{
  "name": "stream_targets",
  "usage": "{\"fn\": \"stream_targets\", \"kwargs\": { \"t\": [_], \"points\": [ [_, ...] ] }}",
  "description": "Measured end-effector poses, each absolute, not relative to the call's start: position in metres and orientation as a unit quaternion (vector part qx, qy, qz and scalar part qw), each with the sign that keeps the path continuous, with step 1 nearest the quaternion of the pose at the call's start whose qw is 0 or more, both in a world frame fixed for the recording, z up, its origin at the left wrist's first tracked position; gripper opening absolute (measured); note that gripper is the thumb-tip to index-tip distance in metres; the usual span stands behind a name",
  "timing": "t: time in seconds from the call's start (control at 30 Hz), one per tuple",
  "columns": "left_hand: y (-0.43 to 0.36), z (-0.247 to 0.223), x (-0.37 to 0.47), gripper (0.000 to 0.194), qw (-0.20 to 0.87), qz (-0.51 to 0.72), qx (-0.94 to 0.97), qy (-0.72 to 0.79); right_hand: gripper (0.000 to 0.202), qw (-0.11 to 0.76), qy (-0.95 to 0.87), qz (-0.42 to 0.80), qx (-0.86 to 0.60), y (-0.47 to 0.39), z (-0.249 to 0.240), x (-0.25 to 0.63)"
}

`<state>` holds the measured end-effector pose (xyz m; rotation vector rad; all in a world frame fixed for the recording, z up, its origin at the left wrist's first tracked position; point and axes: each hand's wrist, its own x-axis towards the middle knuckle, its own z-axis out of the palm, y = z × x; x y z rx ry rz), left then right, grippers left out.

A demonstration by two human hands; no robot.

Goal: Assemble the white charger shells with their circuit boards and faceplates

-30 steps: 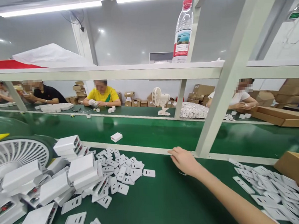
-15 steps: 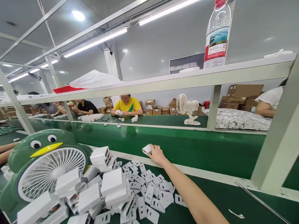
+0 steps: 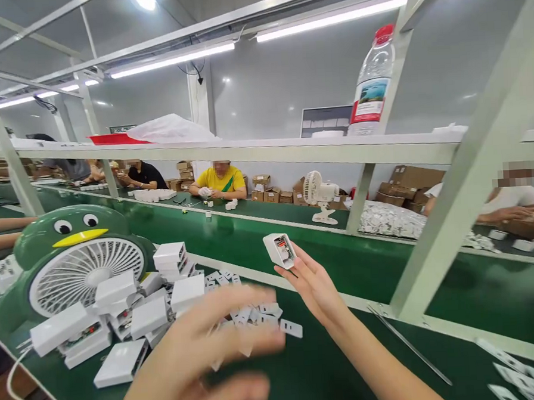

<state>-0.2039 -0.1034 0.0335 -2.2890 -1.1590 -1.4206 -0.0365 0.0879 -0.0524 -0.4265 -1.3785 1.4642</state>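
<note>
Cases (image 3: 148,318), heaped toward the left edge of the bench (image 3: 309,374); some show components (image 3: 89,332) inside. Your left hand (image 3: 198,353): open, spread, blurred. Single case (image 3: 274,250), components inside, near the far edge, gripped by your right hand (image 3: 313,281).

The green tabletop (image 3: 320,370) carries a bird-faced fan (image 3: 91,266), heaped white housings (image 3: 148,317), slotted plates (image 3: 291,328) beside them, a thin rod (image 3: 411,346) and more plates at far right.
</note>
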Motion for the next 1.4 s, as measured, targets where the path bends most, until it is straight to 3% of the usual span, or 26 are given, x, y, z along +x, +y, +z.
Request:
{"fn": "stream_targets", "kwargs": {
  "t": [0.17,0.33,0.67,0.8,0.93,1.0,1.03,1.2,1.3,1.4],
  "points": [
    [-0.038,0.041,-0.162,0.074,0.103,-0.479,-0.766,-0.416,0.061,0.573,-0.496,0.638,-0.134,0.011,-0.007,0.013],
    [-0.015,0.043,-0.130,0.052,0.101,-0.551,-0.783,-0.271,0.067,0.609,-0.483,0.614,-0.136,-0.015,0.004,0.030],
    [-0.002,0.033,-0.115,0.056,0.070,-0.581,-0.777,-0.232,0.062,0.612,-0.555,0.546,-0.138,-0.005,-0.008,0.036],
    [0.001,0.034,-0.118,0.059,0.071,-0.574,-0.781,-0.237,0.055,0.638,-0.648,0.373,-0.183,0.008,-0.003,0.054],
    [0.003,0.034,-0.122,0.063,0.084,-0.565,-0.782,-0.249,0.040,0.676,-0.670,0.017,-0.307,0.026,0.019,0.115],
    [0.003,0.034,-0.123,0.063,0.081,-0.565,-0.784,-0.244,0.041,0.641,-0.635,-0.115,-0.415,0.041,0.028,0.161],
    [0.003,0.034,-0.124,0.062,0.079,-0.565,-0.786,-0.239,0.043,0.596,-0.642,-0.112,-0.469,0.051,0.029,0.186],
    [0.001,0.035,-0.126,0.062,0.070,-0.568,-0.793,-0.209,0.035,0.289,-0.741,0.082,-0.600,0.102,-0.017,0.296],
    [-0.001,0.037,-0.127,0.061,0.061,-0.573,-0.796,-0.185,0.022,0.262,-0.708,0.052,-0.654,0.103,-0.064,0.337],
    [-0.005,0.039,-0.127,0.059,0.051,-0.584,-0.793,-0.165,0.020,0.297,-0.666,-0.006,-0.684,0.082,-0.095,0.354]
  ]
}}
